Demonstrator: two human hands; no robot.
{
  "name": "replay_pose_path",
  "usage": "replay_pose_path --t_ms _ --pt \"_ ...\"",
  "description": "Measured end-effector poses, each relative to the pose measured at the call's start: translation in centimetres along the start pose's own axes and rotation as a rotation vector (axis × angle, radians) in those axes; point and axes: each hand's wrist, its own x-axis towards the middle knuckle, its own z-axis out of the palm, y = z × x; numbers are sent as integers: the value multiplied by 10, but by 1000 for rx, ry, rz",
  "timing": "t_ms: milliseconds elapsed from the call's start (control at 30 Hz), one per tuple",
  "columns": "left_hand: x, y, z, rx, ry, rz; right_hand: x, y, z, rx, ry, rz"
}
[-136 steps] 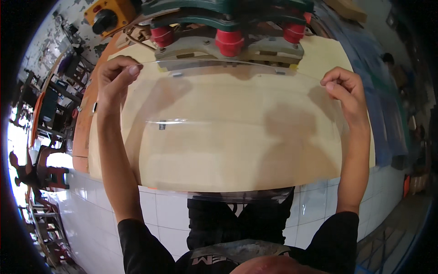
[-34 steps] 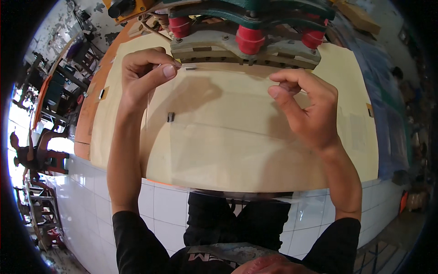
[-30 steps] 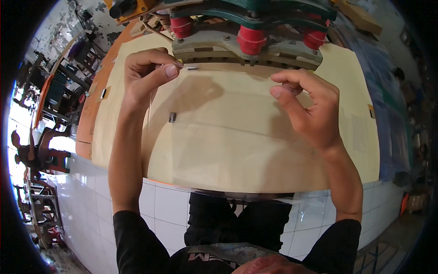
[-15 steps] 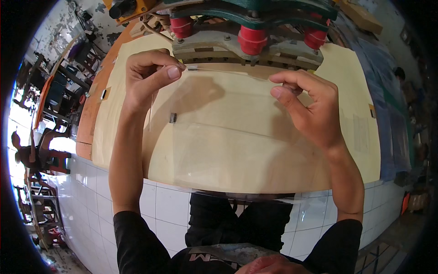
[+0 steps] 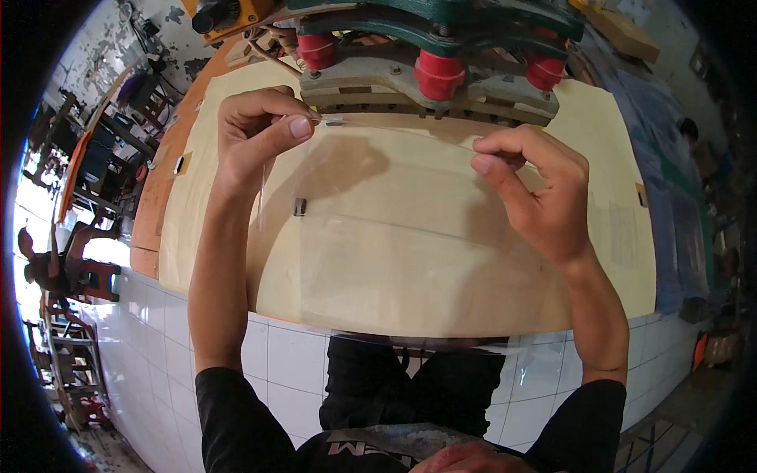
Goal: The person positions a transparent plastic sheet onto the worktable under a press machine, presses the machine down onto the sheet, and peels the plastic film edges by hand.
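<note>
A clear plastic sheet (image 5: pixel 394 276) hangs and lies over the pale yellow board, its far edge drawn out between my two hands. My left hand (image 5: pixel 260 138) is closed, thumb and forefinger pinching the far left corner of that sheet. A thin clear strip dangles under this hand. My right hand (image 5: pixel 544 181) pinches the far edge farther right, the other fingers curled in. Beside my left fingertips sits a small dark tab (image 5: pixel 333 121) at the sheet's edge. Another dark tab (image 5: pixel 300 206) shows near its left side. What the tabs are, I cannot tell.
Just beyond my hands stands a press-like machine (image 5: pixel 438 43) with a green frame, red insulators (image 5: pixel 438 76) and a grey lower plate (image 5: pixel 363 88). The pale yellow board (image 5: pixel 205 229) covers an orange-brown table. Blue sheeting (image 5: pixel 666 173) drapes the right side. A person sits far left.
My right hand has shifted slightly to the right and nearer, still pinching the sheet. My left hand stays almost where it was. The view has tilted very slightly.
</note>
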Motion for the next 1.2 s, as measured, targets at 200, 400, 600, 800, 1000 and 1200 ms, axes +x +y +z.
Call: replay_pose_path --t_ms 200,400,600,800,1000,1200 --pt "0 -3 -1 10 10 -6 1 3 4 -37 55 -94" --pt "1 3 2 5 3 -31 1 3 2 -46 30 -50" --pt "1 1 1 -6 -13 -18 1 1 3 -23 -1 -8" --pt "1 1 2 -5 -18 -14 1 1 5 -31 -6 23" --pt "2 4 0 38 -52 -78 1 -6 0 24 -45 160" --pt "2 4 -8 121 -145 -12 2 -8 2 169 -76 297"
